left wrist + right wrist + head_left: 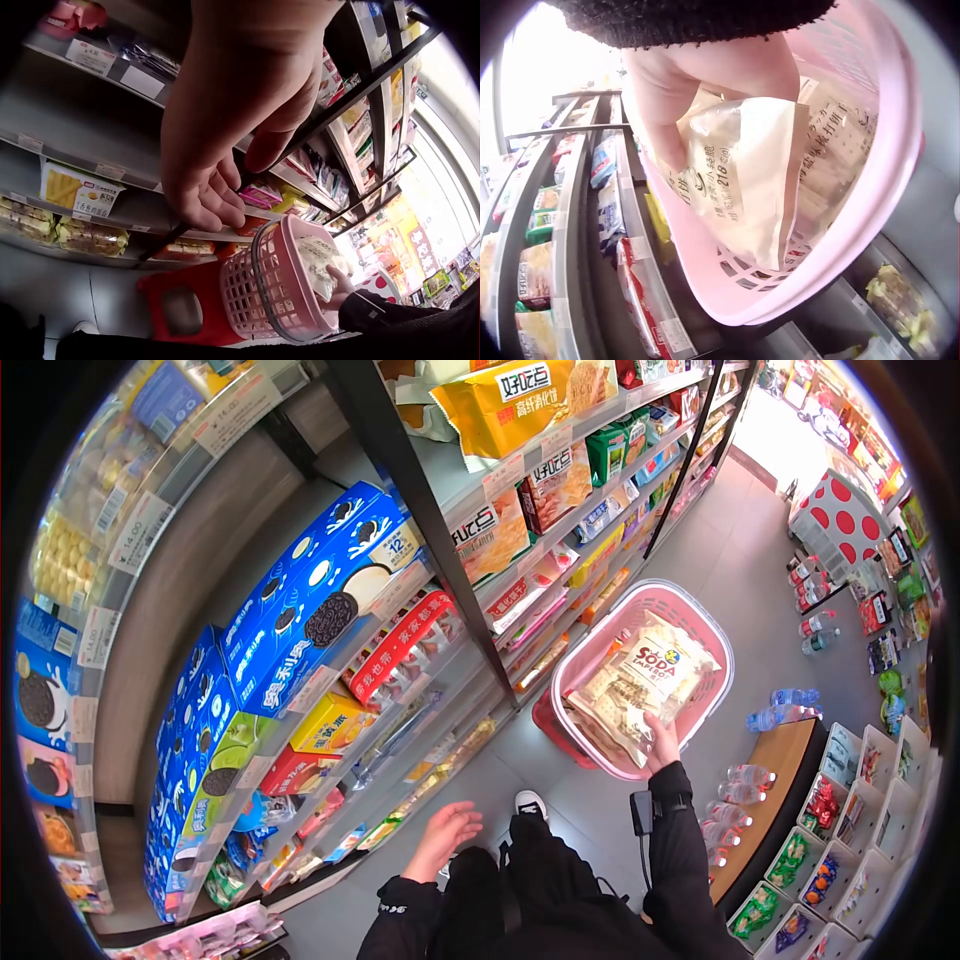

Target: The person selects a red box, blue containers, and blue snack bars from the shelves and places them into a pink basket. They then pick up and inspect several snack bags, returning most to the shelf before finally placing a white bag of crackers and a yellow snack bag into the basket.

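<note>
A pink plastic basket (574, 647) holds several cream-coloured bags of soda crackers and stands on a red stool (214, 289). My right hand (661, 743) reaches over the near rim and grips one cracker bag (739, 172) by its edge, thumb on one face and the other fingers hidden behind it. Another cracker bag (832, 142) lies inside the basket beside it. In the left wrist view, my left hand (232, 142) hangs with loosely bent fingers and nothing in them, short of the basket and in front of the shelves.
Snack shelves line the left, with blue Oreo boxes (320, 610) and yellow biscuit packs (510, 410). On the right, water bottles (735, 815) stand along a wooden ledge (775, 760) beside bins of small packets (790, 860). A grey floor aisle (715, 550) runs toward a bright doorway.
</note>
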Motion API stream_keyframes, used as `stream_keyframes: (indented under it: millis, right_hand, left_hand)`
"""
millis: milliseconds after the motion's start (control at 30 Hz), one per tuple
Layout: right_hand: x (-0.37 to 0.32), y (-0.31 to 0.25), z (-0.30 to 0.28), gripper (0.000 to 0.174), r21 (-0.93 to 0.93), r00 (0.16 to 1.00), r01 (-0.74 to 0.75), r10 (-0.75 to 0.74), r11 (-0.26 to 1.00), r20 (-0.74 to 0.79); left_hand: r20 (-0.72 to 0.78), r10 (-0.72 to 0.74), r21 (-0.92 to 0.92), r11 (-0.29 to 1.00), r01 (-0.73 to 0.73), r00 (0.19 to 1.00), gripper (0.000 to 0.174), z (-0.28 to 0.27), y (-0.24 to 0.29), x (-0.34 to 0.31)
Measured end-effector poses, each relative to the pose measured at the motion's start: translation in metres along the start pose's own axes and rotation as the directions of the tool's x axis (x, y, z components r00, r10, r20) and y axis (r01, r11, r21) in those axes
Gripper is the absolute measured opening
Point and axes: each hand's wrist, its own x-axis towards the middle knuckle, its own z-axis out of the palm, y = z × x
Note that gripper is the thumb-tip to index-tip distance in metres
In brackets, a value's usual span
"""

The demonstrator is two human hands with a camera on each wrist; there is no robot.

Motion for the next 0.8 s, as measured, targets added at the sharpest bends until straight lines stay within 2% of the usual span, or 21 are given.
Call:
stream_keyframes:
  millis: [100,167,233,300,333,367,433,467,500,567,700,800]
  right_hand:
    - [-0.034,-0.018,0.000,0.046,-0.018,1.000,0.006,-0.006,1.000,-0.007]
    - [-0.057,-0.025,0.004,0.051,0.009,0.994,-0.065,0.064,0.998,0.086]
    - [-0.082,-0.030,0.018,0.058,-0.046,0.982,-0.083,0.089,0.995,0.168]
    - [-0.097,-0.023,0.030,0.062,-0.066,0.939,-0.125,0.140,0.990,0.314]
    - [-0.102,-0.017,0.036,0.062,-0.084,0.927,-0.142,0.162,0.986,0.339]
    - [-0.107,-0.011,0.043,0.063,-0.104,0.887,-0.206,0.230,0.973,0.399]
    - [-0.115,0.001,0.062,0.064,-0.158,0.810,-0.284,0.324,0.946,0.489]
    - [-0.121,0.006,0.074,0.064,-0.194,0.757,-0.344,0.394,0.919,0.522]
    - [-0.125,0.012,0.084,0.064,-0.235,0.697,-0.400,0.461,0.886,0.550]
    - [-0.124,0.034,0.090,0.062,-0.364,0.585,-0.501,0.617,0.785,0.526]
    - [-0.135,0.062,0.123,0.052,-0.556,0.414,-0.548,0.780,0.625,0.469]
    - [-0.140,0.086,0.154,0.044,-0.687,0.286,-0.547,0.879,0.477,0.382]
  left_hand:
    - [0.067,0.007,0.026,1.000,-0.009,0.998,0.027,0.013,0.005,0.001]
    - [0.096,0.014,0.029,0.999,-0.017,0.995,0.030,0.022,0.009,0.004]
    - [0.227,0.069,-0.002,0.998,-0.071,0.971,0.036,0.030,0.012,0.007]
    - [0.228,0.098,-0.052,0.995,-0.089,0.969,0.039,0.033,0.014,0.012]
    - [0.244,0.122,-0.086,0.991,-0.103,0.962,0.042,0.033,0.015,0.012]
    - [0.212,0.138,-0.110,0.987,-0.117,0.967,0.042,0.029,0.017,0.010]
    - [0.334,0.143,-0.119,0.987,-0.109,0.931,0.048,0.019,0.018,0.002]
    - [0.361,0.138,-0.198,0.978,-0.069,0.922,0.052,0.011,0.013,0.000]
    - [0.318,0.167,-0.226,0.969,-0.097,0.933,0.052,0.004,0.009,-0.004]
    - [0.367,0.175,-0.211,0.972,-0.101,0.914,0.052,-0.012,-0.004,-0.015]
    - [0.177,0.258,-0.223,0.950,-0.216,0.950,0.050,-0.053,-0.053,-0.031]
    - [0.031,0.288,-0.345,0.902,-0.260,0.957,0.045,-0.068,-0.069,-0.065]
